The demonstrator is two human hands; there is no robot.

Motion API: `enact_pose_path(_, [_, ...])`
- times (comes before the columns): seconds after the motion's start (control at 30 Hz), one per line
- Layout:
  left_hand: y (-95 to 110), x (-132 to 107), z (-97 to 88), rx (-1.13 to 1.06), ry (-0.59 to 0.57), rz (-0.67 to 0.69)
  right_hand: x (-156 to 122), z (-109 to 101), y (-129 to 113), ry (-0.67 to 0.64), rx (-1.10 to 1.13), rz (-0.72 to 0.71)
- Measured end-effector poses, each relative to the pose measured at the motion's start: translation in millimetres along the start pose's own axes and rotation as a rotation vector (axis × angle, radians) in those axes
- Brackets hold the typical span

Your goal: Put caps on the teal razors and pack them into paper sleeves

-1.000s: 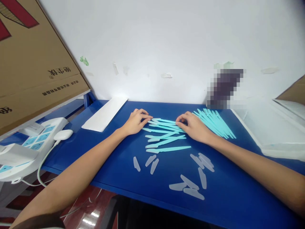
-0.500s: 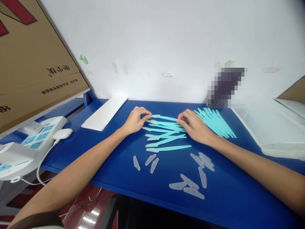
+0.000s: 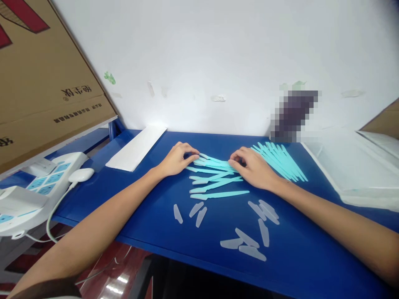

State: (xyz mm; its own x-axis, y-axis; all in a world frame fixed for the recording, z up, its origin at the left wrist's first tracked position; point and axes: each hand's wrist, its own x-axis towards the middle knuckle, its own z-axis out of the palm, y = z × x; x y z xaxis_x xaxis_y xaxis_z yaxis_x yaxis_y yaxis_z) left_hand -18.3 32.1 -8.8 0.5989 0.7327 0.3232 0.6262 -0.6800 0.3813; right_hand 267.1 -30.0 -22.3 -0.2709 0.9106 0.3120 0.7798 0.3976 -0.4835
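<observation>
Several teal plastic knife-shaped pieces [image 3: 218, 185] lie in a loose group in the middle of the blue table [image 3: 149, 207]. My left hand [image 3: 176, 160] pinches the left end of the topmost piece [image 3: 215, 162] of that group. My right hand [image 3: 252, 166] pinches its right end. Both hands rest low over the group. A second fanned pile of teal pieces [image 3: 282, 162] lies just right of my right hand. Several translucent grey caps [image 3: 249, 238] are scattered nearer the table's front edge, with three more caps [image 3: 190, 211] to their left.
A white flat strip [image 3: 137, 147] lies at the back left of the table. A large cardboard box [image 3: 40, 83] leans at the far left over a white power strip [image 3: 34, 187] with a plug. A clear plastic bag [image 3: 352, 166] lies at the right.
Half a second ago both hands held one teal piece slightly lifted; now the hands have come back down onto the group. The rest is unmoved.
</observation>
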Motion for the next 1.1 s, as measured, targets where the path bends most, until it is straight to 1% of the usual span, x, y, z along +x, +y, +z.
enact_pose_path(0.13, [-2.4, -2.4, -4.7, 0.005, -0.052, 0.012, -1.8, -2.1, -0.1, -0.059, -0.011, -0.030])
enact_pose_path(0.23, [-2.6, -2.7, -4.8, 0.013, -0.076, 0.002, -1.5, -2.5, 0.6, -0.090, -0.020, -0.051])
enact_pose_path(0.37, [-3.9, -1.1, -1.5, 0.023, -0.061, -0.003, -1.5, -2.2, 0.9, -0.043, 0.025, -0.051])
enact_pose_path(0.43, [-5.2, -0.1, 0.0, 0.012, -0.049, -0.005, -2.6, -2.0, 0.1, -0.035, 0.012, -0.128])
enact_pose_path(0.53, [-6.9, 1.0, 1.7, -0.021, -0.028, -0.013, -4.6, -1.6, -1.5, -0.072, -0.086, -0.259])
enact_pose_path(0.6, [-7.4, 1.4, 2.9, -0.055, -0.012, -0.025, -5.0, -1.4, -1.9, -0.100, -0.120, -0.281])
enact_pose_path(0.73, [-7.1, 1.8, 5.3, -0.127, 0.006, -0.049, -3.6, -1.6, -0.9, -0.134, -0.111, -0.280])
enact_pose_path(0.93, [-8.8, 2.2, 2.7, -0.128, -0.029, -0.039, -4.7, -3.8, -3.1, -0.158, -0.055, -0.260])
enact_pose_path(1.03, [-11.3, 2.0, -1.2, -0.174, -0.056, -0.048, -6.9, -6.1, -5.7, -0.172, 0.006, -0.209])
enact_pose_path(1.1, [-14.6, 1.9, -4.1, -0.185, -0.030, -0.071, -6.8, -8.6, -7.5, -0.191, 0.014, -0.150])
